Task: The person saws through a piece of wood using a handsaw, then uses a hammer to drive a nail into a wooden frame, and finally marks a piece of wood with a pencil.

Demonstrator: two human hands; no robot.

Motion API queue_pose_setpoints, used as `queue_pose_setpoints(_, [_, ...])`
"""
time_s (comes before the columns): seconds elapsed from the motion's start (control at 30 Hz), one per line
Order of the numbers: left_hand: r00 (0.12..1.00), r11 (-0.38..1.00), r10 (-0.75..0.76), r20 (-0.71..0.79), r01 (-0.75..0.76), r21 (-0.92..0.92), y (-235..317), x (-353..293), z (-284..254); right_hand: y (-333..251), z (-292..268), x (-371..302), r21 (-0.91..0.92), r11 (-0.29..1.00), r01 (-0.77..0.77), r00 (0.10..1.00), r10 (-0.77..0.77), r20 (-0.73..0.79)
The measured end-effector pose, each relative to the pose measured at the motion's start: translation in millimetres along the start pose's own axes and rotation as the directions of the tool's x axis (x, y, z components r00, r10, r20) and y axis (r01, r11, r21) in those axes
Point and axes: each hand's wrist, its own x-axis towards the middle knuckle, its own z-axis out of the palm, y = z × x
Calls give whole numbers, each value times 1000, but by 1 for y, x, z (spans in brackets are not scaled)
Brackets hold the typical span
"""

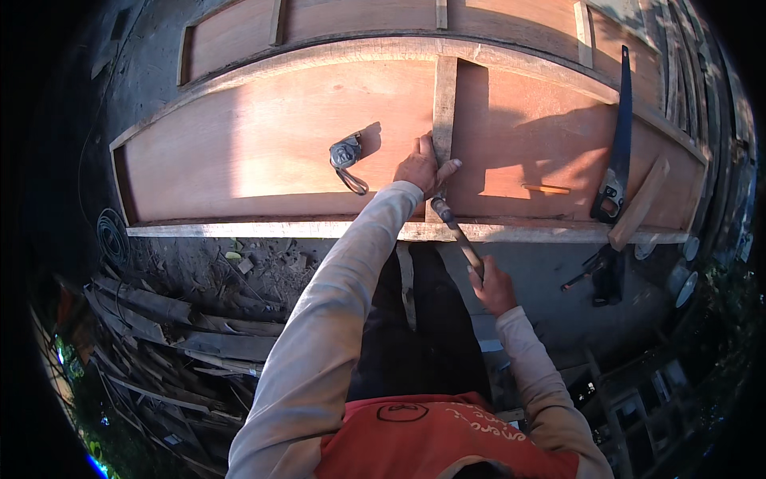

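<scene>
Hammer [463, 238] sits grasped in the right hand [495, 289], its head over the near end of the crosspiece [445, 92]. The left hand [418, 170] rests across it — whether pinching anything, I can't tell. Striking well likely means bracing firmly — thumb clear.

Hammer [460, 234] in hand at a wooden frame [263, 230]
The left hand [418, 169] lies against the crosspiece [444, 96]; the right hand [492, 289] grips the hammer. Tape measure [346, 150], orange pencil [546, 189] and handsaw [621, 132] lie to either side.
</scene>
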Motion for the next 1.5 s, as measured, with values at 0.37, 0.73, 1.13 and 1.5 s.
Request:
queue_pose_setpoints(0.37, [1000, 984, 6, -17, -3, 176, -41, -26, -3, -10, 45, -27, -173, 972, -161, 969, 189, 161])
queue_pose_setpoints(0.73, [1000, 991, 23, -18, -20, 136, -30, -23, -21, -15, 48, -14, -269, 932, -243, 944, 291, 157])
queue_pose_setpoints(1.13, [819, 946, -320, -477, 306, -110, 52, 18, 23, -61, -57, 131, 965, 29, -261, 817, 539, 205])
queue_pose_setpoints(1.5, [817, 940, -332, -472, 325, -98, 91, 56, 22, -71, -84, 268, 877, -21, -480, 828, 321, 460])
